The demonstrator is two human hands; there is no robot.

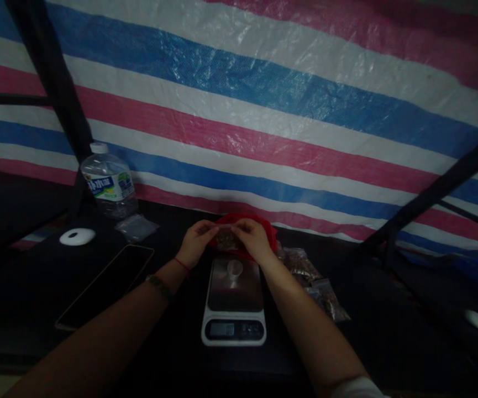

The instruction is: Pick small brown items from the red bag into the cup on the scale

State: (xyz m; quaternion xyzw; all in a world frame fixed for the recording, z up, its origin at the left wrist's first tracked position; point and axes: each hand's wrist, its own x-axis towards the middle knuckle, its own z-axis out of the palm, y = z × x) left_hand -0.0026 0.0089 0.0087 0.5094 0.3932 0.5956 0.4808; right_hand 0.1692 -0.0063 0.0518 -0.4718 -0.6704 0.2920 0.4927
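Note:
A small clear zip bag [227, 239] with brownish bits in it hangs between my two hands. My left hand [197, 239] pinches one top corner, and my right hand [252, 236] pinches the other. Behind the bag lies a red bag or cloth [267, 225], partly covered by my hands. Just below stands a kitchen scale [234, 298] with a metal plate and a small display, its digits too dim to read. On the plate sits a small whitish cup [234, 271]. Several filled zip bags [303, 264] lie beside my right forearm.
A large clear plastic bottle [109, 182] stands at the back left, with a stack of flat clear bags [137, 227] by it. Nearer are a white oval object [77, 236] and a dark phone or tablet [108, 284]. A striped tarp [239, 143] closes off the back.

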